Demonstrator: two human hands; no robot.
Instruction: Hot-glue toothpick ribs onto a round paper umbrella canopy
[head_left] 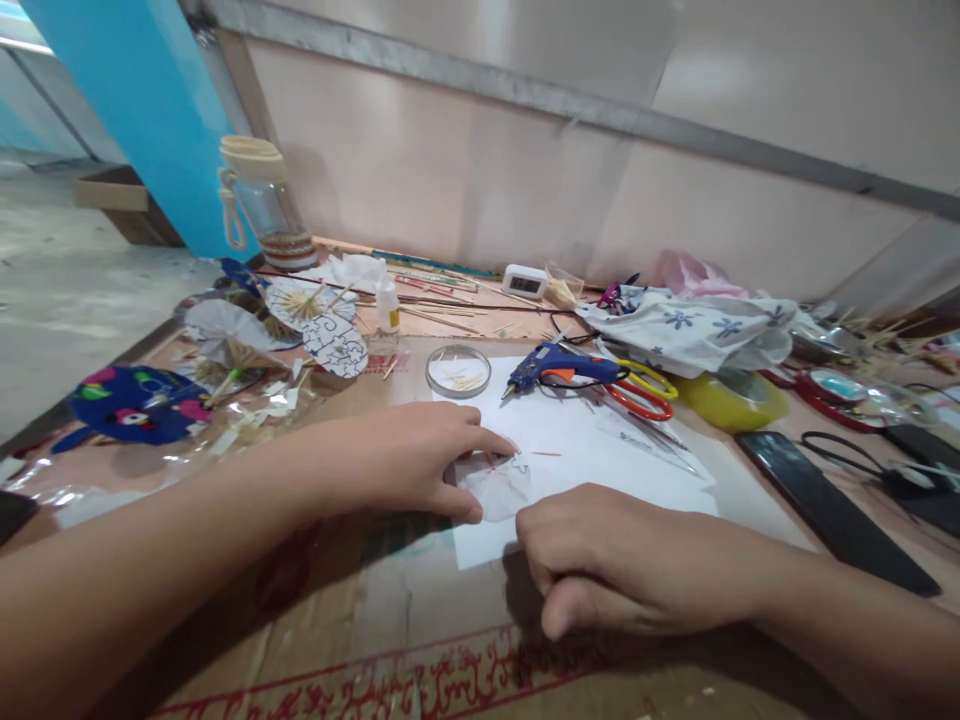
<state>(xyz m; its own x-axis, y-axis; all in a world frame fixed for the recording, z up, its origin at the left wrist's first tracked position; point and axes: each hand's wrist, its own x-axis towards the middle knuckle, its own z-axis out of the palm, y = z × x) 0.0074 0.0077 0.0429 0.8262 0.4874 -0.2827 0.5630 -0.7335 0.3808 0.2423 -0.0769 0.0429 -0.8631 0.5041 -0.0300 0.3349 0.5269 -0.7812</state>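
Observation:
My left hand (pixel 420 455) lies on the table with thumb and forefinger pinched on a small translucent white paper piece (pixel 501 487), which rests on a white paper sheet (pixel 600 450). My right hand (pixel 615 560) is curled closed right beside that piece, its fingertips hidden underneath; what they grip cannot be made out. A thin wooden stick shows at the top of the paper piece.
A blue glue gun (pixel 559 366), red and yellow scissors (pixel 645 392), a round dish of sticks (pixel 458 371), a yellow tape roll (pixel 739 398) and a black phone (pixel 832 510) lie beyond the sheet. Small paper umbrellas (pixel 315 325) and a jar (pixel 262 200) stand at the left.

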